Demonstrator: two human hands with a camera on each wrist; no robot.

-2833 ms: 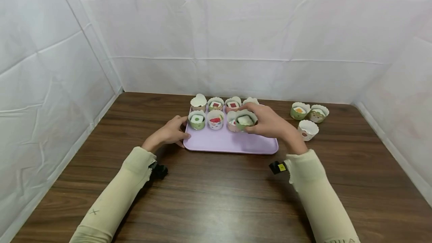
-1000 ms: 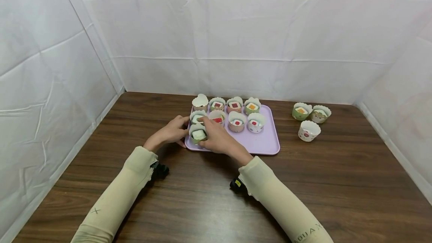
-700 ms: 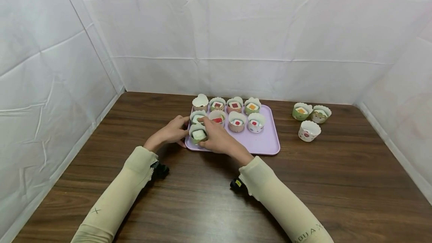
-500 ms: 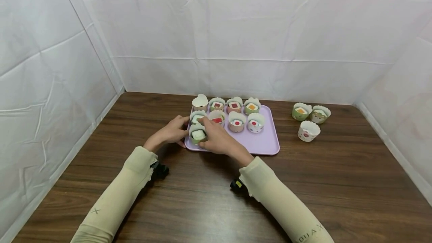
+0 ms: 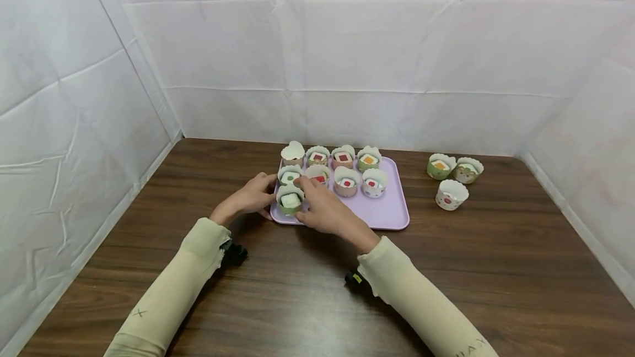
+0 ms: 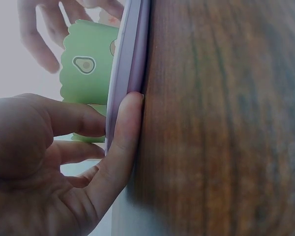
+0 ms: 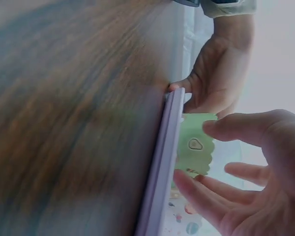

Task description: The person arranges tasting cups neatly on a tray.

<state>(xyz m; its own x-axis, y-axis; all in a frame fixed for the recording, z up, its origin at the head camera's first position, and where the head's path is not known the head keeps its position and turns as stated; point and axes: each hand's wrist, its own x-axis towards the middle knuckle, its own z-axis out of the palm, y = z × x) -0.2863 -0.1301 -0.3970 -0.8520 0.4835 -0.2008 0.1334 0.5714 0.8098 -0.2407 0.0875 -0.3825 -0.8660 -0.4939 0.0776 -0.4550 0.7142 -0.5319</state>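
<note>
My left hand [image 5: 250, 196] grips the left edge of a lilac tray [image 5: 382, 215]; in the left wrist view its thumb [image 6: 129, 115] lies along the outside of the rim. Close by, at the tray's front left corner, stands a green paper baking cup [image 5: 290, 208] with an avocado print [image 6: 86, 64] and a white piece inside. My right hand [image 5: 327, 208] is spread just to the right of this cup, its fingers loose and apart around it. Behind it stands another green cup [image 5: 289, 174] holding a white piece with a green dot.
More filled baking cups form two rows on the tray, among them a pink cup [image 5: 345, 186] and a white cup [image 5: 374, 187]. To the right, on the wooden table [image 5: 278, 302], stand a green cup [image 5: 439, 169], a brown-green cup [image 5: 465, 174] and a white cup [image 5: 448, 200].
My right hand has carried the green cup from the tray's middle to its front left corner. Its fingers have since loosened and shifted slightly right. The left hand stays at the tray edge.
</note>
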